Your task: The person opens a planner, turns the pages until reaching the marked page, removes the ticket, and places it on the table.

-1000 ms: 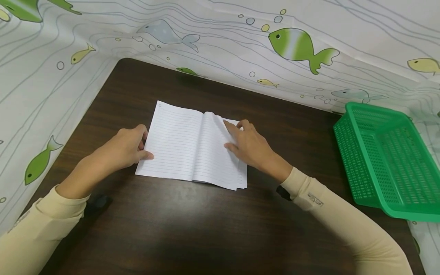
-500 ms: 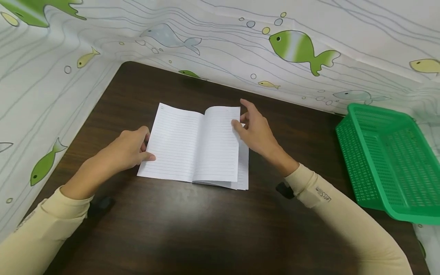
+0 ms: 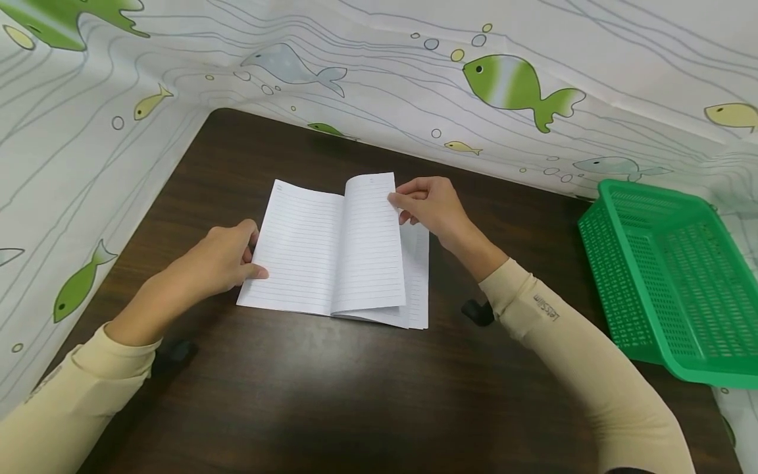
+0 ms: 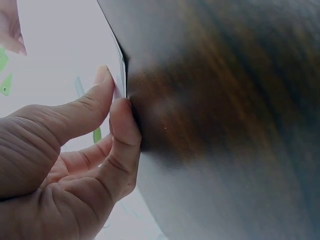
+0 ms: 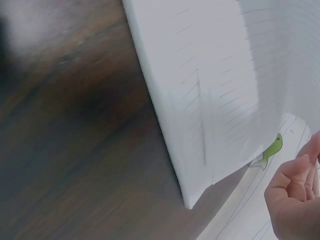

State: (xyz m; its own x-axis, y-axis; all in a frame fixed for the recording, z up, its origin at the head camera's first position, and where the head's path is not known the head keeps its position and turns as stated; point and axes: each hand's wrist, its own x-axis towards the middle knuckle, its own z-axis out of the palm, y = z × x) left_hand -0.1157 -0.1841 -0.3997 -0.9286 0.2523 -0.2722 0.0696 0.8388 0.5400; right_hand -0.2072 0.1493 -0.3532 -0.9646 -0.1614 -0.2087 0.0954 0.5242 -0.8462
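Note:
An open notebook (image 3: 299,253) with lined white pages lies on the dark wooden table (image 3: 331,395) in the head view. My left hand (image 3: 227,253) pinches its left edge, thumb on top of the page; the left wrist view shows the fingers (image 4: 122,130) curled beneath the edge. At the notebook's upper right, my right hand (image 3: 435,207) pinches the outer edge of a lifted page (image 3: 370,243) between thumb and fingers. That page curves up from the spine, and more lined sheets show under it. The right wrist view catches the right hand (image 5: 295,195) only partly, at its edge.
A green plastic basket (image 3: 628,263) with perforated sides stands at the table's right side. Behind and to the left, a white covering (image 3: 385,66) printed with fish rises along the table edges. Both forearms wear beige sleeves (image 3: 551,329).
My right hand first lay on the right-hand pages, then moved to the upper outer edge. A page has lifted and shifted left with it. My left hand keeps its hold.

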